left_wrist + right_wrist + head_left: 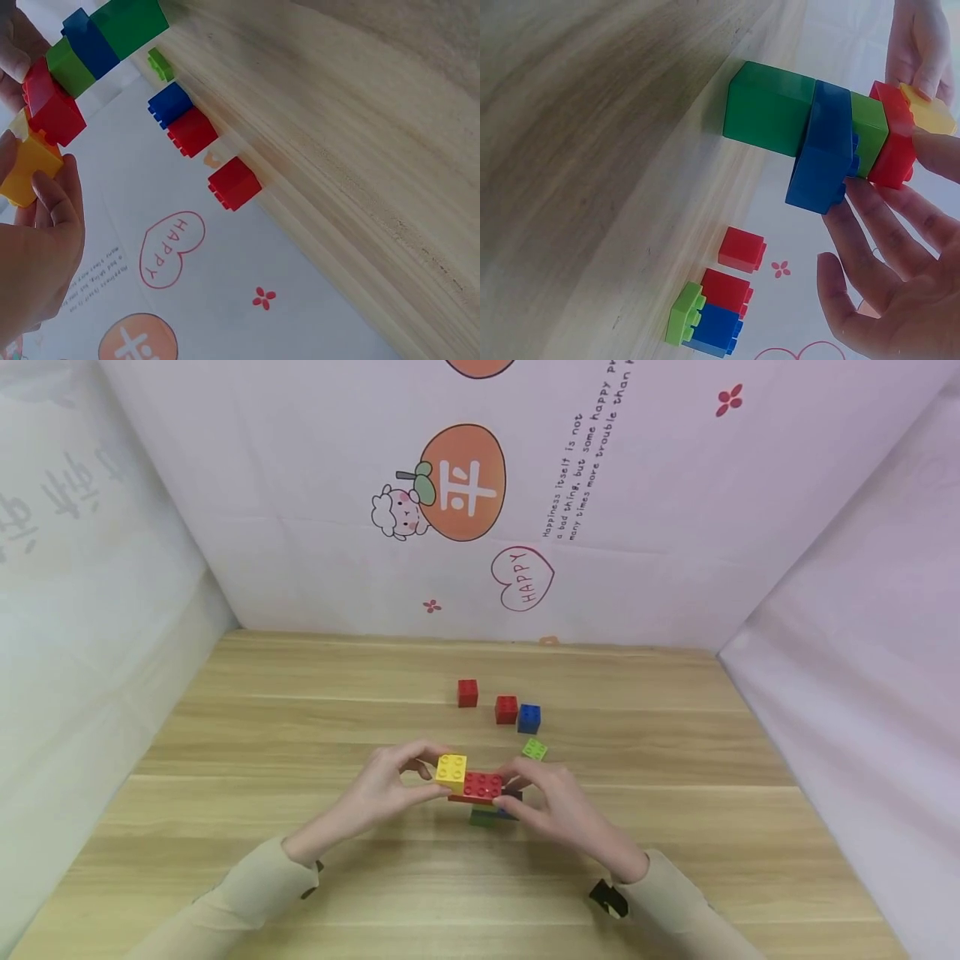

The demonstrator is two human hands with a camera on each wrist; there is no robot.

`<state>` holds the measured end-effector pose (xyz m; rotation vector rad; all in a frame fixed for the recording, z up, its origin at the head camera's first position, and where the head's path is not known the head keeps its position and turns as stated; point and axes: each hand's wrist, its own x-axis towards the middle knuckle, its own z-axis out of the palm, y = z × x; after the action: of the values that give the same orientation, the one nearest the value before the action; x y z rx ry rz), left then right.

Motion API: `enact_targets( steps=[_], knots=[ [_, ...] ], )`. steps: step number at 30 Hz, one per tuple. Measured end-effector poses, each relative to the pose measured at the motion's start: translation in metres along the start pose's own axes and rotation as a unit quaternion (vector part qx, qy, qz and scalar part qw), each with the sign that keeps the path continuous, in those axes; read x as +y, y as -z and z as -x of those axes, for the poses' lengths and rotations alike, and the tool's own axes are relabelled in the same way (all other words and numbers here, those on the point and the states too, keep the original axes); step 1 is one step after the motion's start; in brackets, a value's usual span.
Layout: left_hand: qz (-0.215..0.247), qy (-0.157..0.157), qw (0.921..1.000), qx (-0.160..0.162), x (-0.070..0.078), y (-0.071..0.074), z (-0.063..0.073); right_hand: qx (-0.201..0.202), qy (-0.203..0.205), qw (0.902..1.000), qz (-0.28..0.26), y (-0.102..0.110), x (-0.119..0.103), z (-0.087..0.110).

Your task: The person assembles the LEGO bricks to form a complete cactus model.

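Between both hands a tower of building bricks stands on the wooden table. From the bottom it has a dark green brick [769, 109], a blue brick [819, 154] jutting out to one side, a light green brick [868, 129] and a long red brick [482, 786]. On the red brick's left end sits a yellow brick [452, 770]. My left hand [384, 783] pinches that yellow brick between thumb and fingers. From the other side, my right hand [553, 799] holds the red brick's right end, thumb in front and fingers behind, with other fingertips beside the blue brick in the right wrist view.
Behind the tower lie loose bricks: one red cube [467, 693], another red cube [506, 711], a blue cube [528, 719] and a thin light green brick [534, 749]. White printed cloth [337, 560] walls the table [300, 718] at the back and both sides.
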<state>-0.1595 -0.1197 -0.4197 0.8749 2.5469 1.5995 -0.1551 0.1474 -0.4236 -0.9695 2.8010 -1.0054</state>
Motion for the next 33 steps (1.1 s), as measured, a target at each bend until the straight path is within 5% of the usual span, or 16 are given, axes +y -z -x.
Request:
enact_targets(
  steps=[13, 25, 33],
  knots=[
    [-0.043, -0.038, 0.9984, 0.002, 0.0019, -0.0004, -0.0001, 0.002, -0.002, 0.9999, -0.010, 0.0018, -0.0007, -0.0012],
    [-0.069, 0.007, 0.9974, -0.021, 0.0049, 0.0037, 0.0008, -0.005, 0.000, 1.0000, -0.004, 0.0021, -0.0015, -0.0005],
    [-0.069, 0.005, 0.9969, -0.037, 0.0038, 0.0022, -0.0034, 0.002, 0.006, 1.0000, -0.003, 0.0024, -0.0005, 0.0001]
  ],
)
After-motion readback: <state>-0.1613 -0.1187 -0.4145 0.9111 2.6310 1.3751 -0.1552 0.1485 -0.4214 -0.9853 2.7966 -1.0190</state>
